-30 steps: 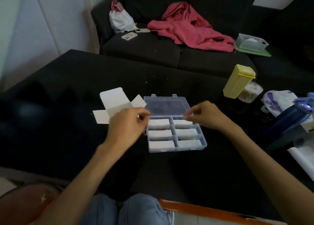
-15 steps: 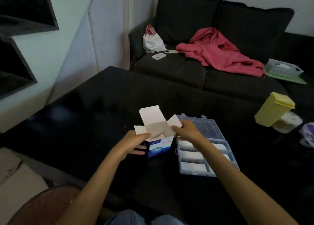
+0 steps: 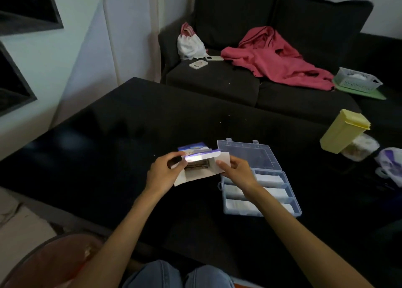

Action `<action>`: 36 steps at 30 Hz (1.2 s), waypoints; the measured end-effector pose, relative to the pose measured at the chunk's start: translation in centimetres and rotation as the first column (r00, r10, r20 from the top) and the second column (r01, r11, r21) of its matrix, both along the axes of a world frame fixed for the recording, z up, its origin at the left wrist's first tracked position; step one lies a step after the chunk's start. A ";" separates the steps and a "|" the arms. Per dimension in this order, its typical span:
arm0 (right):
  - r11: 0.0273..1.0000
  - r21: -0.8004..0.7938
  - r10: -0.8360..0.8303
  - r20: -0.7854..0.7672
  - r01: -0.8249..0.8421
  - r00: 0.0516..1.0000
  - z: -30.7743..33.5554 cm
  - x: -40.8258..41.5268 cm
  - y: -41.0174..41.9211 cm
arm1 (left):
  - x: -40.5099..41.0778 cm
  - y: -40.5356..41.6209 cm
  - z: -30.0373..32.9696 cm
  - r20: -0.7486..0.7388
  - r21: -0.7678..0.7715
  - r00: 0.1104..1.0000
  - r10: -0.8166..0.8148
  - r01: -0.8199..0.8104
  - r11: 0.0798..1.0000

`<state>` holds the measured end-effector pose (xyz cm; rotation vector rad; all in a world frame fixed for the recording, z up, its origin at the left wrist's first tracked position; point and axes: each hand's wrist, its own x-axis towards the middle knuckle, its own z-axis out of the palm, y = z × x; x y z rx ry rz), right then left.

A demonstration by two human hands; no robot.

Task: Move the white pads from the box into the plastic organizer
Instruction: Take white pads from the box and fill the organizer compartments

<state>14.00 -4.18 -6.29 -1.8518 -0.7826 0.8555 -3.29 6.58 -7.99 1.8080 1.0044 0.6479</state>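
1. While both hands meet over the middle of the black worktop (image 3: pixel 121 122), I see the box (image 3: pixel 196 165) held between them, tipped so its open mouth faces me and its flaps stick outward.
2. My left hand (image 3: pixel 163 174) grips the box at its 9 o'clock side, fingers curled over the upper edge and thumb along the near flap.
3. My right hand (image 3: pixel 237 170) pinches the flap at the box's 3 o'clock side, thumb on top and fingers curled behind it.
4. Inside the box I make out something dark and layered; I cannot tell what it is.
5. At 3 o'clock from the box lies the plastic organizer (image 3: pixel 258 212), flat on the worktop with its clear lid (image 3: pixel 248 155) swung open toward 12 o'clock.
6. White pads (image 3: pixel 269 178) lie in the organizer's compartments; my right forearm crosses its near left part and hides some of them.
7. Toward 2 o'clock on the worktop a yellow container (image 3: pixel 341 133) leans, with a clear tub (image 3: pixel 361 146) just beside it.
8. At 12 o'clock beyond the worktop, the dark sofa (image 3: pixel 217 85) carries a pink garment (image 3: pixel 272 59), a white bag (image 3: pixel 190 43), a phone (image 3: pixel 198 64) and a pale basket (image 3: pixel 356 79).
9. At 6 o'clock my knees in blue jeans (image 3: pixel 178 274) show at the frame's bottom edge.
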 end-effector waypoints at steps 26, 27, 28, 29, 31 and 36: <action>0.703 -0.672 0.690 0.724 -0.233 -0.008 1.9 -3.2 6.9 | 1.4 1.7 2.6 -0.178 0.147 0.982 0.058 -0.032 0.989; 0.708 -0.664 0.683 0.730 -0.241 -0.006 1.8 -3.2 7.0 | 1.4 1.7 2.6 -0.178 0.144 0.982 0.060 -0.035 0.989; 0.711 -0.656 0.677 0.736 -0.254 -0.005 1.6 -3.1 7.1 | 1.5 1.7 2.6 -0.174 0.139 0.983 0.060 -0.036 0.990; 0.715 -0.646 0.670 0.742 -0.265 0.000 1.4 -3.0 7.2 | 1.5 1.7 2.6 -0.168 0.133 0.984 0.061 -0.039 0.990; 0.727 -0.629 0.657 0.754 -0.277 0.013 1.2 -2.9 7.2 | 1.4 1.7 2.5 -0.156 0.122 0.986 0.062 -0.043 0.992; 0.748 -0.601 0.635 0.772 -0.283 0.041 1.4 -2.6 6.6 | 1.5 1.6 2.4 -0.150 0.120 0.986 0.069 -0.051 0.991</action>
